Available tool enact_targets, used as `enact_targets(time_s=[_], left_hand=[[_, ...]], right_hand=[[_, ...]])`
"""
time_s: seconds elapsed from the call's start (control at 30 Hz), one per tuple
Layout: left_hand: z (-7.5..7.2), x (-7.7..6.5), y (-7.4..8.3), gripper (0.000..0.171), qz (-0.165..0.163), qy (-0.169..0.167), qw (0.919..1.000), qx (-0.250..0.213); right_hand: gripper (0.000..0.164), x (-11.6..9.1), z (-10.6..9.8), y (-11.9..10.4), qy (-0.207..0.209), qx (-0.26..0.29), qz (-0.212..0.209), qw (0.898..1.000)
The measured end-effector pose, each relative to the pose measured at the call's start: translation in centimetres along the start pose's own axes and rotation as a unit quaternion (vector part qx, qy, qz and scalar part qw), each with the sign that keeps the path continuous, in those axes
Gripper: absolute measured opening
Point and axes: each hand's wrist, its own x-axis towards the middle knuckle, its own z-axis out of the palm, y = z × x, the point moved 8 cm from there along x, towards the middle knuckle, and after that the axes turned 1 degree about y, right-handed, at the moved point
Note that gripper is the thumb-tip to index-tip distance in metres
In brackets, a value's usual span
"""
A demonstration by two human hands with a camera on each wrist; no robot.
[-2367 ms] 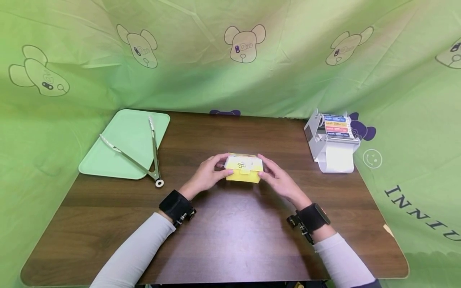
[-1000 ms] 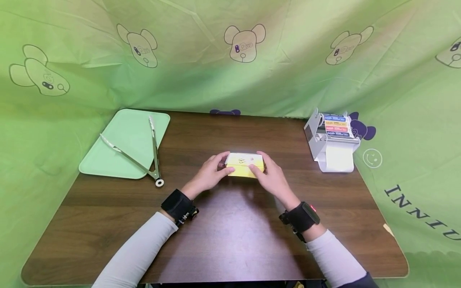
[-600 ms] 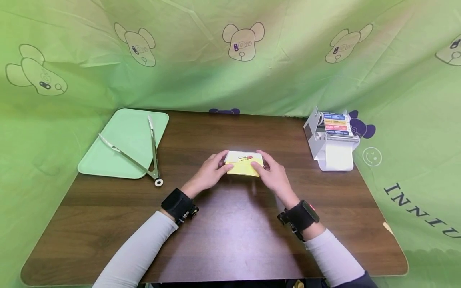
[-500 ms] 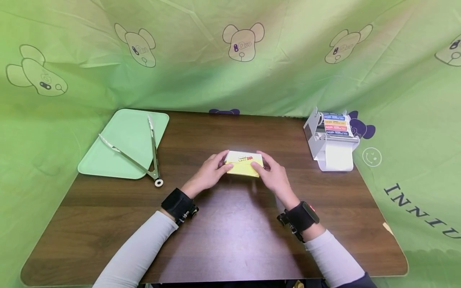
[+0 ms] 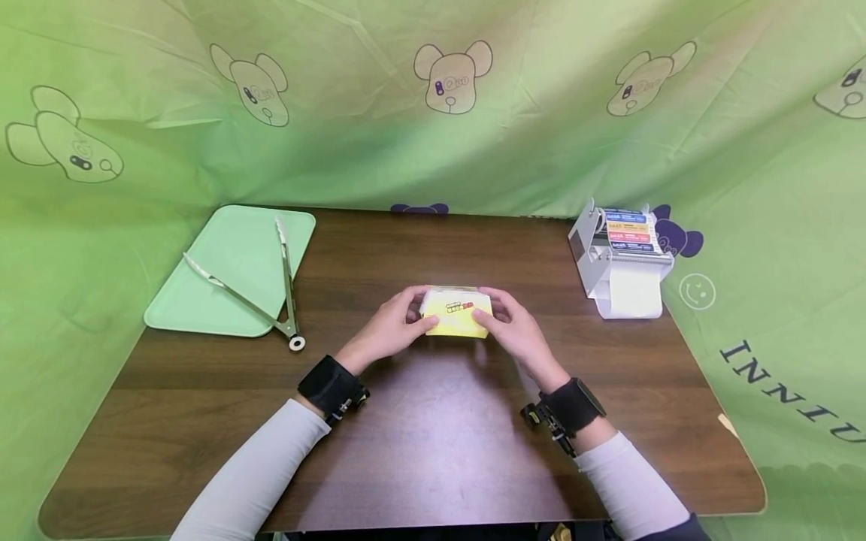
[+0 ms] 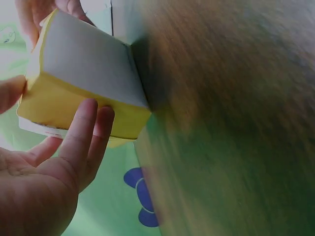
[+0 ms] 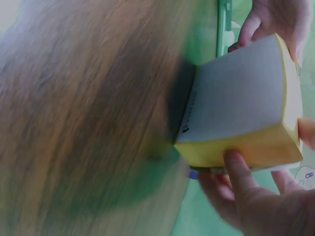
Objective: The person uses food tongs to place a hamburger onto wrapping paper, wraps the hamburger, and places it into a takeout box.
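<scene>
A small yellow and white cardboard food box is between both hands near the table's middle, its printed face toward me. The left hand grips its left end, thumb on the near face and fingers along the side. At the other end the right hand holds it the same way, thumb pressed on the near face. In the left wrist view the box shows a plain pale face and yellow sides. The right wrist view shows the box with small dark print on its pale face. Whether it touches the table cannot be told.
A green tray lies at the back left, with metal tongs spread across it and over its near edge. At the back right stands a label dispenser with a hanging white strip. A green printed curtain surrounds the brown table.
The right thumb has moved inward onto the box's near face, and the front tab seen earlier no longer shows. The box has since tilted and shifted slightly nearer, exposing a yellow strip behind.
</scene>
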Motion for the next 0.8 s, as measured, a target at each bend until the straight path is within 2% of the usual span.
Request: enact_targets(time_s=[0.2, 0.4, 0.53, 0.73, 0.8], left_hand=[[-0.4, -0.2, -0.3, 0.054, -0.004, 0.007, 1.0, 0.002], [0.4, -0.3, -0.8, 0.055, 0.009, -0.012, 0.9998, 0.009], [0.9, -0.2, -1.0, 0.057, 0.016, -0.024, 0.9993, 0.021], [1.1, -0.2, -1.3, 0.058, 0.005, -0.029, 0.9994, 0.019], [1.2, -0.2, -1.4, 0.059, 0.002, -0.031, 0.9993, 0.022]], right_hand=[[0.06, 0.1, 0.7, 0.0, -0.038, -0.059, -0.038, 0.997], [0.067, -0.1, 1.7, -0.4, -0.066, -0.146, -0.112, 0.981], [0.072, -0.2, 2.1, -0.4, -0.067, -0.203, -0.135, 0.968], [0.072, -0.3, 2.3, -0.4, -0.061, -0.249, -0.153, 0.954], [0.072, -0.4, 2.4, -0.3, -0.059, -0.252, -0.156, 0.953]])
